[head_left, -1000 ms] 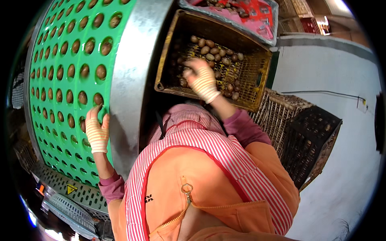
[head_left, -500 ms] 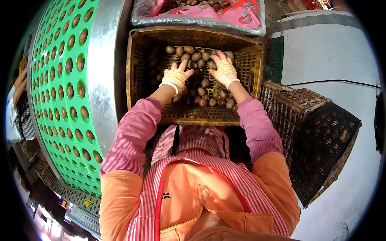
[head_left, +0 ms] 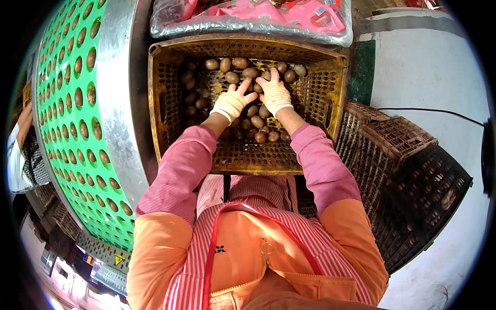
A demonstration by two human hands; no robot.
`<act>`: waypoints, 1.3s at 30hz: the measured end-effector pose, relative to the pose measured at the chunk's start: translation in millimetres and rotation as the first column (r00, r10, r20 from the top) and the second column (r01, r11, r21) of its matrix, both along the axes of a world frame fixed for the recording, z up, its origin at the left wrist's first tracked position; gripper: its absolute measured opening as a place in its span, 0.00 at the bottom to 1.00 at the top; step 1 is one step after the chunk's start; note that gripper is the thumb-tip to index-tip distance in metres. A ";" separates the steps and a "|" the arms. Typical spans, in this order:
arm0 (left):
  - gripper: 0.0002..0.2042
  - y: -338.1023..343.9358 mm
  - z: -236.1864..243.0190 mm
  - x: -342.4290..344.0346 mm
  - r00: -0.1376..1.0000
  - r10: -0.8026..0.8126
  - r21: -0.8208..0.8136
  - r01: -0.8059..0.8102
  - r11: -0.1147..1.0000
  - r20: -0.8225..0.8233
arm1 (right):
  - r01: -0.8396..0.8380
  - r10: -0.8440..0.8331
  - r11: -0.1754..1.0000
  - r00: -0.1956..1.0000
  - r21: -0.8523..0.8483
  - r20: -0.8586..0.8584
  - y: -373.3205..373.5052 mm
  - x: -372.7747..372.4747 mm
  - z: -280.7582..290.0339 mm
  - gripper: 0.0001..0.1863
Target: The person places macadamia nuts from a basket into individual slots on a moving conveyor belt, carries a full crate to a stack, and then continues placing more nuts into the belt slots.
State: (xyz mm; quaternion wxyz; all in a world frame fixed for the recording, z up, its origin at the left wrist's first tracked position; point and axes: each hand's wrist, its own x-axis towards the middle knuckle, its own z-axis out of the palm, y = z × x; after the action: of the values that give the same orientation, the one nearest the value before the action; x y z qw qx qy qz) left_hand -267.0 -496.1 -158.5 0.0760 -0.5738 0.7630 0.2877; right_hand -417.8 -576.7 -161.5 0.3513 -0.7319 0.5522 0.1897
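A yellow-brown plastic crate (head_left: 248, 44) holds loose brown eggs (head_left: 240, 63), scattered over its slotted bottom. Both my hands reach into it, each wrapped in a pale cream band round palm and wrist. My left hand (head_left: 231, 101) lies over the eggs in the middle, fingers spread, thumb pointing toward the other hand. Close beside it, my right hand (head_left: 276, 96) has its fingers apart, their tips touching eggs near the crate's far half. No egg is visibly gripped in either hand. The eggs beneath my palms are hidden.
On the left stands a green panel (head_left: 72, 111) with rows of egg-filled holes and a metal side (head_left: 124, 88). Behind the crate is a plastic-lined container (head_left: 248, 26) with pink packaging. Brown crates (head_left: 400, 137) and a black crate (head_left: 429, 191) stand at right. Another person's arm (head_left: 23, 124) shows far left.
My hands have come closer together, the right one moving left toward the middle. Some eggs around the fingers have shifted. The whole view has moved slightly, bringing the crate lower and larger.
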 end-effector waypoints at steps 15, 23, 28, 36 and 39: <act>0.27 -1.8 16.5 13.7 0.945 0.313 0.196 -0.290 0.937 -0.097 | -0.146 0.166 0.975 0.979 -0.166 0.117 15.9 -8.6 -0.2 0.29; 0.32 66.1 160.2 65.4 -0.475 0.674 0.821 -0.244 0.516 -0.565 | 0.209 -0.704 0.645 0.537 0.735 0.464 34.6 9.1 94.6 0.26; 0.24 164.2 196.7 110.9 -0.783 0.267 0.693 -0.270 0.668 -0.562 | -0.100 -0.570 0.668 0.569 0.738 0.593 109.1 112.4 185.1 0.35; 0.25 388.9 233.1 175.2 -0.683 -0.210 0.664 -0.730 0.163 -0.699 | -0.649 0.515 0.727 0.303 -0.221 0.802 258.7 310.7 221.6 0.28; 0.25 510.0 205.7 185.3 -0.595 -0.379 0.676 -0.726 -0.124 -0.709 | -0.699 0.794 0.424 -0.018 -0.576 0.607 342.4 361.2 252.7 0.28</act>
State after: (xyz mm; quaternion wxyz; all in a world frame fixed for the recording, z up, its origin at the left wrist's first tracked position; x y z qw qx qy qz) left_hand -81.7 13.9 47.2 -0.9050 -0.3974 -0.0740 0.1325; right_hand -56.6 -234.4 91.2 0.3685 -0.9138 -0.1618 -0.0541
